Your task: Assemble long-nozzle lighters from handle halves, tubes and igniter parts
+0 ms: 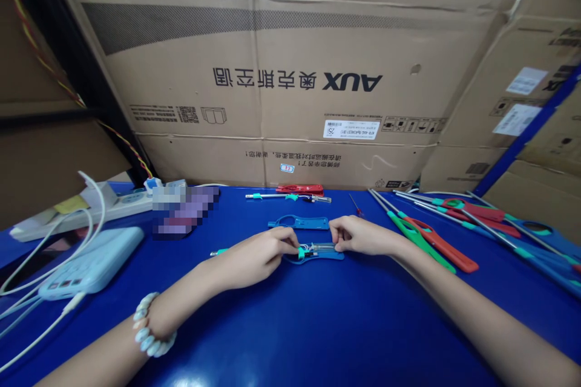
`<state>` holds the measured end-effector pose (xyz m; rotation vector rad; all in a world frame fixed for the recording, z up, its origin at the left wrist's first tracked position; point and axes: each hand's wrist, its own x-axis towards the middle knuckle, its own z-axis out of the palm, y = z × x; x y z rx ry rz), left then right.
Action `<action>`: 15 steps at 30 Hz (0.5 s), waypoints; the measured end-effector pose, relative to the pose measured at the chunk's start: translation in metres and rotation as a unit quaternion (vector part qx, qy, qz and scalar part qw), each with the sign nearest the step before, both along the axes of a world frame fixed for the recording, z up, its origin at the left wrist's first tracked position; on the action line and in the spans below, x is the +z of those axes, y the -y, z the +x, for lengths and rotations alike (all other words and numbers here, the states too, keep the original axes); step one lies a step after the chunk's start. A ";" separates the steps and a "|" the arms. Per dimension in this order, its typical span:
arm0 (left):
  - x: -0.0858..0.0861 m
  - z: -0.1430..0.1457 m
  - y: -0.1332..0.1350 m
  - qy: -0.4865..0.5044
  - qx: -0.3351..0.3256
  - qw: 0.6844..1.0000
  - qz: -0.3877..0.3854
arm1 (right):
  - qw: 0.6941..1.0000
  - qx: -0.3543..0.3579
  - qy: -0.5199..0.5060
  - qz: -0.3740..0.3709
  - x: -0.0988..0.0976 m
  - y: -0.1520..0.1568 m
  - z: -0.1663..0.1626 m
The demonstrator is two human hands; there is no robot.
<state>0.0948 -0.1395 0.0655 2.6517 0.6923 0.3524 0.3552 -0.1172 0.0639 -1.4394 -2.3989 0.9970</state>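
Observation:
An opened long-nosed lighter lies in front of me, its inner parts resting in a blue half shell (336, 256). My left hand (267, 254) pinches the small green trigger piece (301, 253) near the shell's middle. The metal tube's tip (214, 253) pokes out beyond that hand; most of the tube is hidden under it. My right hand (358, 236) grips the end of the clear fuel tank (320, 247) with thumb and forefinger. Thin wires show between the hands. Just behind lies another blue half shell (302, 222), its inside face not clearly visible.
Farther back lie a red shell (299, 189), a metal lighter tube with green parts (267, 196) and a small screwdriver (356, 207). Several lighters, including an orange one (447, 248), spread on the right. A power bank (91, 263) with cables and a power strip (68, 221) stand left. Cardboard (281, 42) walls the back.

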 end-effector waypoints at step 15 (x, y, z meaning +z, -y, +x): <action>-0.021 -0.020 -0.031 0.018 0.136 0.987 0.089 | 1.000 -0.003 0.011 0.012 0.004 -0.002 0.007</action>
